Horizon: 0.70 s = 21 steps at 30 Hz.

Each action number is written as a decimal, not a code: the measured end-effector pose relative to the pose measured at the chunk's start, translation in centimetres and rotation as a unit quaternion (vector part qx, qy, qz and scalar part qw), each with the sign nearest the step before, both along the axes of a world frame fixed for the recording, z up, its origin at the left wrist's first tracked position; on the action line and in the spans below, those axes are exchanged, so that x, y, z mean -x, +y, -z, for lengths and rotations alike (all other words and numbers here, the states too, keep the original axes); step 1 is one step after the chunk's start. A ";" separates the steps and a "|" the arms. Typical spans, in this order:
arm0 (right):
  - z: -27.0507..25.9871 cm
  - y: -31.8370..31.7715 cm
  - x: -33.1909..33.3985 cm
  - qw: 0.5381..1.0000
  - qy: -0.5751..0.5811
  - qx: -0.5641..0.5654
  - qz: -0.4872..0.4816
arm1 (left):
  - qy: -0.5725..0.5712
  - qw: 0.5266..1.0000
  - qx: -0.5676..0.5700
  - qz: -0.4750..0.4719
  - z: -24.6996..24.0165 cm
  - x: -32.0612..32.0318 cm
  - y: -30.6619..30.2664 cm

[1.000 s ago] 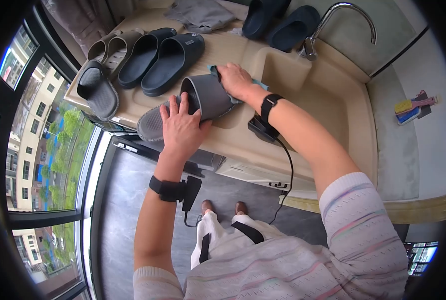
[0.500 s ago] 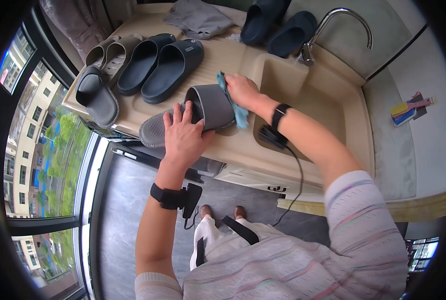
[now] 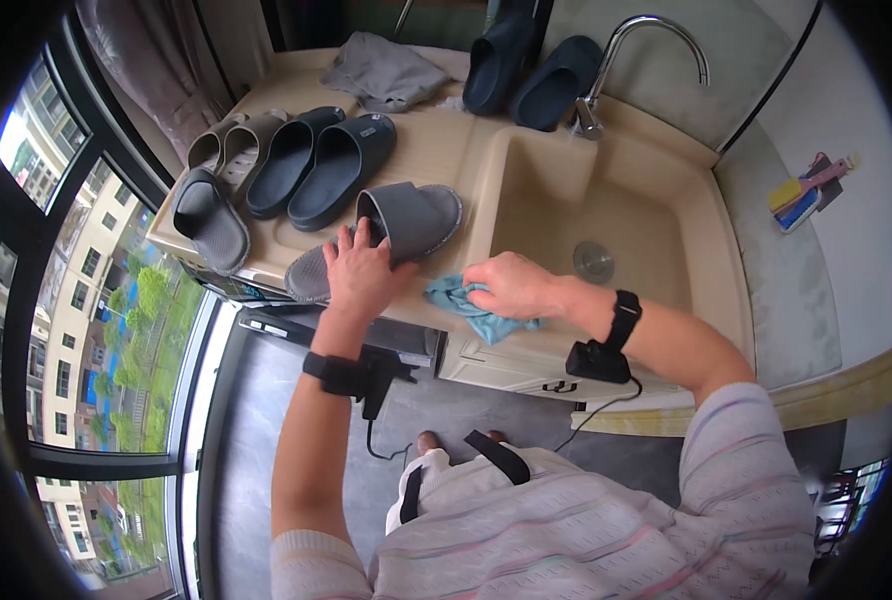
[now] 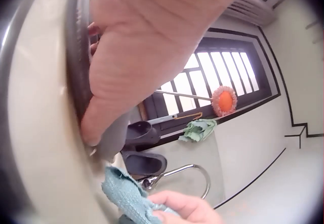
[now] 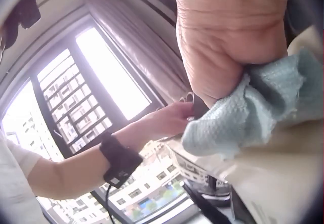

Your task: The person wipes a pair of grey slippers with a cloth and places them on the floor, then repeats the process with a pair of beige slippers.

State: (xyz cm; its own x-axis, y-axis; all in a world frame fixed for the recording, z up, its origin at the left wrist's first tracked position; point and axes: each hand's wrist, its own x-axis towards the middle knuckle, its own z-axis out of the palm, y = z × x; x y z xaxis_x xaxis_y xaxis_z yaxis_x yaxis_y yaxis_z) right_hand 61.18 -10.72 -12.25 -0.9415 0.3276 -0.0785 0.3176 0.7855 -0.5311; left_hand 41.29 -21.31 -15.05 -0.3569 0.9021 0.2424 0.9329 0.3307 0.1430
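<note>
A grey slipper (image 3: pixel 421 225) lies on the beige counter with its strap toward the right. My left hand (image 3: pixel 358 277) holds it at the footbed, fingers just beside the strap opening and thumb along its near side. In my right hand (image 3: pixel 514 287) is a bunched light-blue cloth (image 3: pixel 478 312), gripped close over the counter's front edge, between the slipper and the sink. Part of the cloth hangs below the fingers. In the right wrist view the same cloth (image 5: pixel 253 113) bulges out under the palm. The slipper's mate (image 3: pixel 209 225) stands at the counter's left end.
Dark blue slippers (image 3: pixel 344 172) and brown-grey sandals (image 3: pixel 251 150) stand behind. A grey cloth (image 3: pixel 384 72) lies at the back. Another dark pair (image 3: pixel 556 85) leans near the faucet (image 3: pixel 656 25). The sink (image 3: pixel 706 270) is at right; brushes (image 3: pixel 811 192) hang on the wall.
My right hand, with the blue cloth, has moved from the slipper's toe end down toward me to the counter's front edge. My left hand keeps its hold on the slipper.
</note>
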 end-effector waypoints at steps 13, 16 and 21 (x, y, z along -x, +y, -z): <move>-0.1 1.0 1.6 0.917 0.345 0.012 0.201 | -0.127 0.986 0.103 -0.027 -5.6 -2.4 -5.4; -0.4 -3.6 4.0 0.909 0.387 -0.063 0.142 | -0.234 0.968 0.086 0.001 -5.8 -3.7 -6.7; -1.9 -2.0 8.2 0.932 0.335 -0.042 0.135 | -0.421 0.907 0.012 0.004 -5.6 -2.9 -7.4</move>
State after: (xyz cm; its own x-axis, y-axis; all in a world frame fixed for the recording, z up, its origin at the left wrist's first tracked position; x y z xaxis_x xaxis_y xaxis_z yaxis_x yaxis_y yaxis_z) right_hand 53.02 -12.76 -10.31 -0.6528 0.5378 0.5335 0.1294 0.7731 -0.6209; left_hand 44.15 -28.71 -9.47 -0.4003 0.9066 -0.1334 0.4988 0.3377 0.7983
